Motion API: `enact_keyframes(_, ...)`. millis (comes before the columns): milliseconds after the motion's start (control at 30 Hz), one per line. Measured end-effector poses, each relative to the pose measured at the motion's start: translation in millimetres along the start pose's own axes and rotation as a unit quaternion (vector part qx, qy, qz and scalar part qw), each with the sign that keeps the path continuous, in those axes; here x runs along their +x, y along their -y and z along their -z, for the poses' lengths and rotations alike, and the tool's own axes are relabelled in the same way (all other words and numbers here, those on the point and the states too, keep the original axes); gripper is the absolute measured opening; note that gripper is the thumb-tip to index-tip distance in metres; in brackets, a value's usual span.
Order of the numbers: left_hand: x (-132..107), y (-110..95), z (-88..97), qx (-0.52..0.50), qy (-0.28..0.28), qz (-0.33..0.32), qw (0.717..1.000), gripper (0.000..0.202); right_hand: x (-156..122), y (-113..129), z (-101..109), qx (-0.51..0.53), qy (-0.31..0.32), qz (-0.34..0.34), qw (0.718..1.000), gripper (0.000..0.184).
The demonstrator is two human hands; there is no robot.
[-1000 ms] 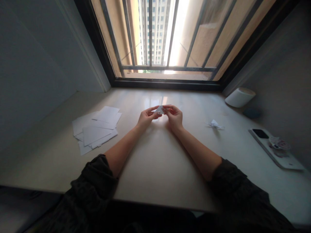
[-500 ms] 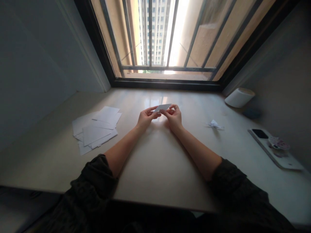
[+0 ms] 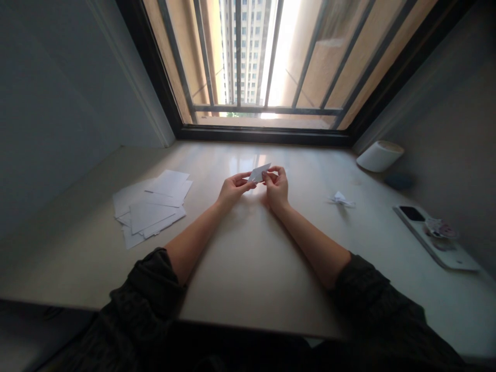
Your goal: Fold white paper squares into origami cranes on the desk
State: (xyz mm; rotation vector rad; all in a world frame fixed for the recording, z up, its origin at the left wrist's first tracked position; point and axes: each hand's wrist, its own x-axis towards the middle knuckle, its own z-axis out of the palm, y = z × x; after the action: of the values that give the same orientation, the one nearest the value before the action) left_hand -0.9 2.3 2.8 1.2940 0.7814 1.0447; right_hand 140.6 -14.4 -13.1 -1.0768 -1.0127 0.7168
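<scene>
Between my two hands, a small piece of white paper (image 3: 259,172) with slanted edges is held up above the pale tabletop. It looks folded, though the folds are too small to make out. My left hand (image 3: 233,188) pinches its left end between thumb and fingers. At its right edge, my right hand (image 3: 277,187) grips the paper with thumb and bent fingers. Off to the left lies a loose, overlapping pile of white paper sheets (image 3: 153,214). A small folded white paper piece (image 3: 341,200) rests on the table to the right of my right hand.
A phone (image 3: 434,237) with a decorated grip on its back lies at the right. Behind it, near the wall, is a white cylindrical object (image 3: 380,156), with a dark blurred thing beside it. A barred window with a black frame (image 3: 263,135) borders the table's far side.
The paper between my hands has tilted, its right end now higher. My right thumb has shifted from the paper's lower middle to its right side. The view has moved slightly.
</scene>
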Motion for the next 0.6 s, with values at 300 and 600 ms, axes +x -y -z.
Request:
enact_keyframes(300,0.9,-0.9,-1.8,0.029,-0.019,0.002,0.999,0.04,-1.3,-4.2,-1.8,-0.035,0.071,0.02,0.997,0.028)
enact_keyframes(600,4.0,3.0,1.7,-0.02,-0.142,-0.035,0.989,0.035,-7.2,3.3,-4.0,-0.029,0.104,0.004,0.994,0.053)
